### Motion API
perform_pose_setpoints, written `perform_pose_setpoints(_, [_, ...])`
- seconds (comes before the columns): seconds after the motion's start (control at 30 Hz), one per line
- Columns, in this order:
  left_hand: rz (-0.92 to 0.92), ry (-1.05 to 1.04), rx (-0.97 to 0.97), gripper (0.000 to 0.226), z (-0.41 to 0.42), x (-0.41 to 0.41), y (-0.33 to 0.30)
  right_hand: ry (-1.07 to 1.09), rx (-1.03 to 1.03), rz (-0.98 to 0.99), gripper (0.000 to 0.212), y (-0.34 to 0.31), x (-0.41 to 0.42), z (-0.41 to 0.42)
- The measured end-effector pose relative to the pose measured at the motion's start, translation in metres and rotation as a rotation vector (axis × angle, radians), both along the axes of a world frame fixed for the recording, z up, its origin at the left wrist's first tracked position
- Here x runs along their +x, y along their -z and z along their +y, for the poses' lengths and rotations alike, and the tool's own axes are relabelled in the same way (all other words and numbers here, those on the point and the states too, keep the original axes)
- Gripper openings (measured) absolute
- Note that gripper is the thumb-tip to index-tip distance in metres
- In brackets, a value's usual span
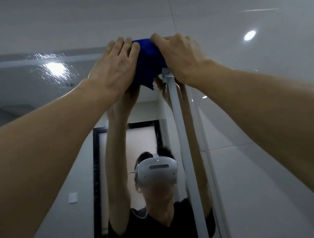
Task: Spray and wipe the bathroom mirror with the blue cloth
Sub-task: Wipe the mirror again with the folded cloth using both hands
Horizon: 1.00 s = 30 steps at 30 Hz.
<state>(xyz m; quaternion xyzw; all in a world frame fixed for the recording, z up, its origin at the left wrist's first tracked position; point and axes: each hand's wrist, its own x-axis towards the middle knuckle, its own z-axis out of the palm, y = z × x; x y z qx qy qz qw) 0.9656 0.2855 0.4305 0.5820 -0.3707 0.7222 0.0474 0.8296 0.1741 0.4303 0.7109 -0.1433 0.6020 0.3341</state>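
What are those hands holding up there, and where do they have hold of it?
A blue cloth: the left hand presses its left side, the right hand its right, at the mirror's top corner.

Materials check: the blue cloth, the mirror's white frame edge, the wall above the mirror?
Blue cloth: soft fabric, likely microfibre; it bunches and folds under both hands, matte.
White frame edge: smooth and straight, probably painted metal or plastic; cannot tell which.
Wall above the mirror: glossy grey tile, judging by the thin joint line and the sharp lamp reflections.
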Motion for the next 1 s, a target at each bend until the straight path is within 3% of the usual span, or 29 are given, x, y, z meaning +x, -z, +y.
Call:
perform_pose_setpoints(0.1, [0.030,0.011,0.024,0.078,0.002,0.006,-0.004,-0.053,0.007,0.028,0.061,-0.005,0.011,-0.003])
perform_pose_setpoints(0.17, [0.030,0.040,0.051,0.073,0.004,0.012,-0.001,-0.087,0.038,0.048,0.066,0.000,0.017,-0.005])
perform_pose_setpoints(0.4, [0.024,0.105,0.059,0.061,0.015,0.026,0.005,-0.123,0.138,0.139,0.065,0.014,0.020,0.002])
perform_pose_setpoints(1.0, [0.072,0.035,0.006,0.073,0.097,0.091,-0.010,-0.102,0.146,0.153,0.067,-0.003,0.097,0.086])
